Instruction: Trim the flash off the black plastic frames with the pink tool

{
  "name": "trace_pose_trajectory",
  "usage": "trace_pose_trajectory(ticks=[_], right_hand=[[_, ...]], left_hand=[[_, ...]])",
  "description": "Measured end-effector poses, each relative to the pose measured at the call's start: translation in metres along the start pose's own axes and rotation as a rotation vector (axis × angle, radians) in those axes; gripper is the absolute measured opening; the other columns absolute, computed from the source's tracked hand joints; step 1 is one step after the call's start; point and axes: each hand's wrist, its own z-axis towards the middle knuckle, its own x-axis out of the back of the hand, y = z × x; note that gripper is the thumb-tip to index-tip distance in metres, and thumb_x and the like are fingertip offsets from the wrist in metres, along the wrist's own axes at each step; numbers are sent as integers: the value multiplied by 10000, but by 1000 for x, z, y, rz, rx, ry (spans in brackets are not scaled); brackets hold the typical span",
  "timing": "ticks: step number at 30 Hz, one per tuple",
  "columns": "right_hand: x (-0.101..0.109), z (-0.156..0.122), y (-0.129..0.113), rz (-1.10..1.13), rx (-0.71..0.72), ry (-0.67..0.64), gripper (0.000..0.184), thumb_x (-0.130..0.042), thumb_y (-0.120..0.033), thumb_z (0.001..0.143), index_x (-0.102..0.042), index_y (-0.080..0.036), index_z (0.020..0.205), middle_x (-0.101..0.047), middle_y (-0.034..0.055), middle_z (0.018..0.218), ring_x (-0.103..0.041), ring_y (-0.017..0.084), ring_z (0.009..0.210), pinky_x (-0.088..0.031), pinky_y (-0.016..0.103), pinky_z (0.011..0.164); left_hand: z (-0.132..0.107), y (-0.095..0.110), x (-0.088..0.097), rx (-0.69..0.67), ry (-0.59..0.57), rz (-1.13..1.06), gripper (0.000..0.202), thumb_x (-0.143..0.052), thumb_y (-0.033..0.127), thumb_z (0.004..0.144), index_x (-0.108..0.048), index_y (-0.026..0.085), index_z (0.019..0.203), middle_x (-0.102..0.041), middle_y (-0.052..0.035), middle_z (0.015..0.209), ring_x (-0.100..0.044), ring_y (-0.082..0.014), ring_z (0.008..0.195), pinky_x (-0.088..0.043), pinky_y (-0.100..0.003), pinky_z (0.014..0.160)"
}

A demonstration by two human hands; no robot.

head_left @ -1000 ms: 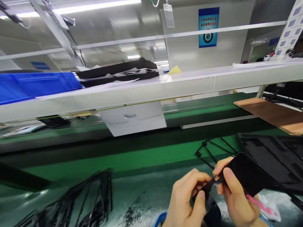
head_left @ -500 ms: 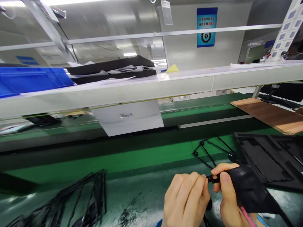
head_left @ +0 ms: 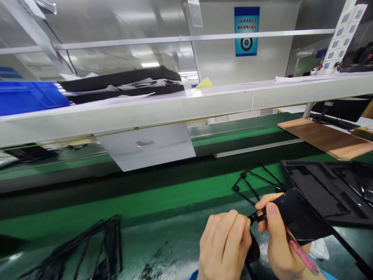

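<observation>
Low in the view, right of centre, both my hands work on one flat black glossy part (head_left: 297, 217). My right hand (head_left: 279, 241) grips its near left corner, thumb on top. My left hand (head_left: 225, 245) is closed in a pinch on a thin black strip (head_left: 256, 216) that sticks out of that corner. A pink-printed label (head_left: 303, 256) hangs below the part by my right wrist. The underside of the part is hidden.
A black moulded tray (head_left: 326, 190) lies to the right, a thin black frame (head_left: 250, 182) on the green belt (head_left: 145, 198) behind my hands. More black frames (head_left: 96, 249) are piled at lower left. A white shelf (head_left: 175, 109) carries a blue bin (head_left: 26, 97); a wooden board (head_left: 326, 138) sits far right.
The camera has swung to the right, so everything has slid left. My hands stay on the black part; its angle in my right hand has changed, and the left pinch stays on the strip.
</observation>
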Motion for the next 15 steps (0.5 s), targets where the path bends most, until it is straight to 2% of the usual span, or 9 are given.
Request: trace_pose_trajectory(ticks=[2,4,6,8,11,15], right_hand=[[1,2,0,22,-7,-9,361,-584,-521,1159,-722,-241,977,-583,-44,638,-563,127,540,-422,271,526],[2,4,0,40,-12,-10,355,-586,-516,1161,-721,-246,975,-587,-46,637,-542,120,528,-398,260,505],[2,5,1,45,-11,-6,353,-597,-522,1154,-716,-248,966,-582,-48,634,-538,118,533,-408,254,517],[3,6,2,46,-13,-5,350,-605,-521,1147,-711,-247,957,-575,-47,638,-548,119,549,-435,250,546],[5,6,5,42,-11,-18,351,-588,-513,1153,-711,-244,963,-566,-48,637,-542,118,546,-445,248,552],[5,4,9,6,30,-34,348,-581,-501,1153,-720,-233,979,-573,-36,657,-557,132,552,-477,265,553]], left_hand=[[0,1,1,32,-15,-36,136,-637,2,1048,-698,120,1019,-724,-75,876,-675,-169,788,-550,-296,729],[0,1,3,128,-55,-113,137,-592,50,1092,-665,150,1034,-695,-49,885,-655,-151,782,-553,-276,737],[2,0,6,248,-109,-198,145,-558,94,1124,-634,184,1039,-670,-20,895,-647,-131,778,-557,-243,741],[2,-1,9,306,-138,-243,140,-551,114,1136,-653,195,1085,-676,-19,944,-671,-127,821,-564,-226,764],[2,-3,11,281,-143,-255,145,-610,136,1127,-714,184,1216,-713,-50,1038,-696,-145,893,-575,-249,800],[1,-3,7,140,-99,-192,179,-694,6,1037,-749,124,1159,-760,-71,979,-680,-158,814,-543,-298,740]])
